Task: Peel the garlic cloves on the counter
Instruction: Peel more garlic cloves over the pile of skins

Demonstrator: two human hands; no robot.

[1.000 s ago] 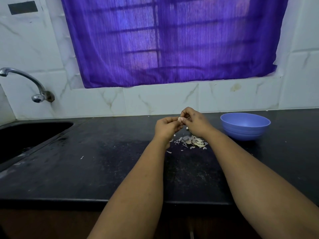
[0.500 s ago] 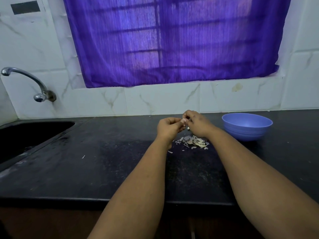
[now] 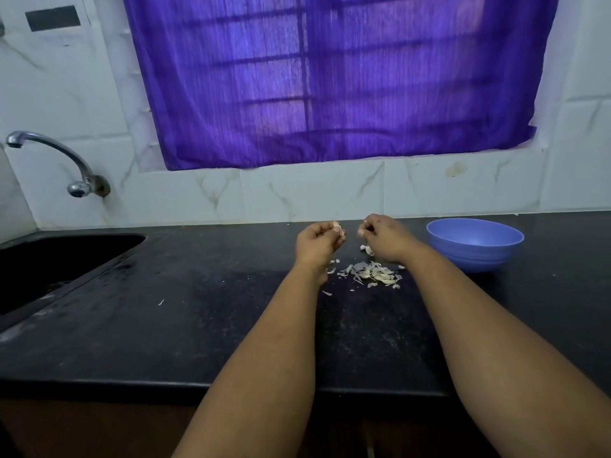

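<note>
- Hands apart now: the left hand (image 3: 319, 241) and the right hand (image 3: 383, 236) are separated by a clear gap above the black stone counter (image 3: 198, 325); half a second ago their fingertips met over one clove.
- Left hand: fingers curled, pinching a small pale garlic clove (image 3: 336, 225) that shows just above the knuckles. Whether skin remains on it cannot be told at this size.
- Right hand: fingers curled inward, with a small whitish scrap (image 3: 361, 231) at the fingertips, probably a strip of skin just torn away; too small to confirm.
- Judgement: the pull-apart suggests one strip of skin has come off the held clove. Next step would be dropping the scrap and checking the clove for leftover skin.
- Loose pile of papery white garlic skins and pale clove pieces (image 3: 370, 274) lies on the counter just below and between the hands; one small pale piece (image 3: 366, 248) sits beside the right hand. Peeled and unpeeled cloves cannot be separated by eye in the pile.
- Round light-blue plastic bowl (image 3: 475, 243) stands on the counter to the right of the right hand, near but not touching; no contents are visible on the part of its inside that shows.
- Writing: none legible. A dark rectangular plate (image 3: 53, 18) on the white tiled wall at upper left carries no readable text. No brands seen.
</note>
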